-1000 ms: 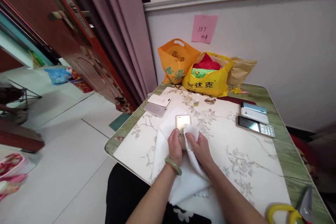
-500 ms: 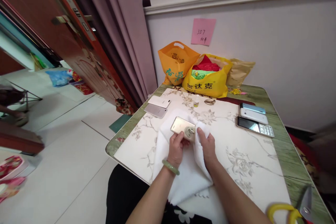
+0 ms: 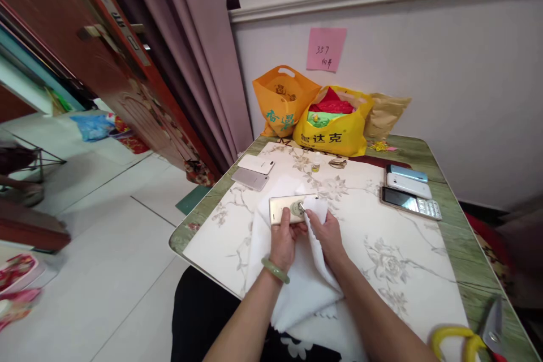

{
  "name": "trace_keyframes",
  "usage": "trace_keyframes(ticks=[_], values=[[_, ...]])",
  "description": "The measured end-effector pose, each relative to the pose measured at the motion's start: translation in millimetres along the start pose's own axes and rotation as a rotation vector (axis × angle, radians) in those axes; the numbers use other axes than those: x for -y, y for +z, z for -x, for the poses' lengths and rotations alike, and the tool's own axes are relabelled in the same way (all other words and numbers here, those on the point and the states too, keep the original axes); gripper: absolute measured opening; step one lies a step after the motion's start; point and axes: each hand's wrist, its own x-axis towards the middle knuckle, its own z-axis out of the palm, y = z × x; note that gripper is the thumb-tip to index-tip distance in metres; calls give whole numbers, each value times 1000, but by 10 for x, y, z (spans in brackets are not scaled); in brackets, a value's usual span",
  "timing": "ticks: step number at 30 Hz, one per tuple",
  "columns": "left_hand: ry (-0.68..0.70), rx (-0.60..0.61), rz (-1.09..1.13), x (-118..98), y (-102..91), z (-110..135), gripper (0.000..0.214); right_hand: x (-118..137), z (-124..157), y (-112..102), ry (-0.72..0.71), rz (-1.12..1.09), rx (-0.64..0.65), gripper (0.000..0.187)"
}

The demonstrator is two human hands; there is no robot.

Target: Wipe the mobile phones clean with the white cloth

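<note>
A pale gold phone (image 3: 280,203) with a round ring holder on its back lies level above the table, back side up. My left hand (image 3: 283,243), with a green bangle at the wrist, grips its near edge, thumb on top. A white cloth (image 3: 292,294) is spread under the phone and hangs over the table's front edge. My right hand (image 3: 327,235) pinches a fold of this cloth and presses it against the phone's right end, by the ring holder. The fingers beneath the phone are partly hidden.
Two phones (image 3: 250,179) lie at the left; several more, including a keypad phone (image 3: 410,203), are at the right. Yellow-handled scissors (image 3: 456,336) rest at the near right corner. An orange bag (image 3: 282,96), a yellow bag (image 3: 331,136) and a small bottle (image 3: 316,163) stand farther back.
The phone has turned from slanted to nearly level and shifted slightly left. My right hand, with the cloth, has moved a little left and down along the phone's right end.
</note>
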Motion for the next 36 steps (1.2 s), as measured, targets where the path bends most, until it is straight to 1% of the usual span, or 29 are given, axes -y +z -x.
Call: trace_keyframes(ticks=[3, 5, 7, 9, 11, 13, 16, 18, 21, 25, 27, 31, 36], values=[[-15, 62, 13, 15, -6, -4, 45, 17, 2, -13, 31, -59, -2, 43], [-65, 138, 22, 9, -7, 3, 53, 11, -15, -36, 74, -133, -21, 45], [-110, 210, 54, -13, -6, 20, 62, -11, -51, -68, 124, -220, -73, 48], [-125, 235, 83, -41, -13, 43, 72, -41, -98, -103, 168, -324, -139, 51], [-118, 231, 57, -63, -31, 64, 76, -67, -141, -132, 211, -420, -181, 51], [-112, 262, -42, -73, -56, 76, 72, -80, -166, -151, 247, -451, -192, 49], [-88, 335, -254, -68, -76, 79, 48, -59, -163, -155, 248, -403, -194, 48], [-66, 348, -360, -58, -68, 76, 38, -19, -141, -146, 215, -340, -193, 48], [-26, 324, -418, -38, -35, 79, 36, 48, -93, -127, 166, -242, -160, 47], [16, 250, -383, -8, -14, 90, 36, 102, -18, -92, 80, -209, -2, 43], [54, 198, -372, 7, -21, 86, 35, 111, 15, -75, 41, -166, 52, 42], [115, 127, -356, 39, -52, 55, 34, 88, 52, -45, -29, -69, 85, 41], [133, 10, -270, 44, -84, 24, 34, 4, 57, -10, -105, 81, 118, 37]])
